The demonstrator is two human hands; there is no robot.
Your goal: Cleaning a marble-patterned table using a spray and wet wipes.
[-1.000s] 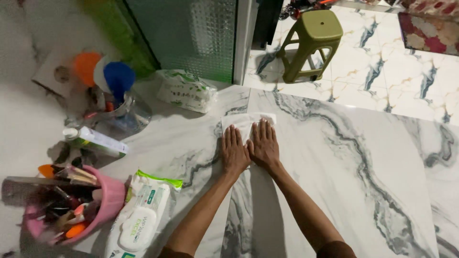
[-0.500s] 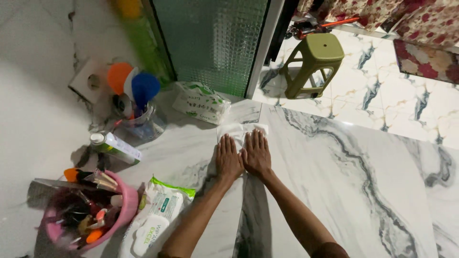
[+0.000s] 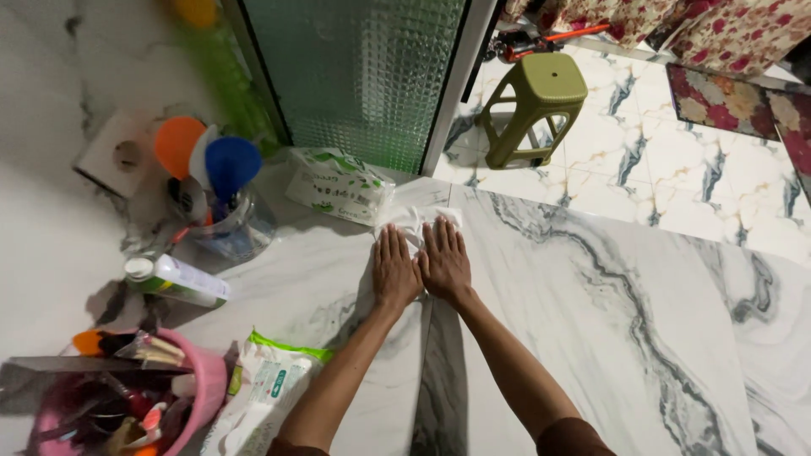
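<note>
- Left hand [image 3: 395, 268] lies flat, palm down, fingers straight and close together, gripping nothing; its fingertips press the near edge of a white wipe [image 3: 416, 219]
- Right hand [image 3: 443, 260] lies flat just beside it at 3 o'clock, thumbs touching, fingers likewise straight and unclenched; its fingertips rest on the same wipe
- The wipe sits spread on the marble counter [image 3: 591, 321], poking out at 12 o'clock of both hands; its far edge is near the counter's edge
- A green-and-white soft pack [image 3: 334, 183] lies just beside the wipe at 10 o'clock
- At 9 o'clock of the hands, well apart: a clear jar [image 3: 221, 221] holding blue and orange tools; a white tube [image 3: 176, 280] lying on its side
- At 7 o'clock: a wet-wipe pack [image 3: 262, 397]; a pink basket [image 3: 127, 401] of small items
- At 1 o'clock, on the floor: a green stool [image 3: 534, 101]
</note>
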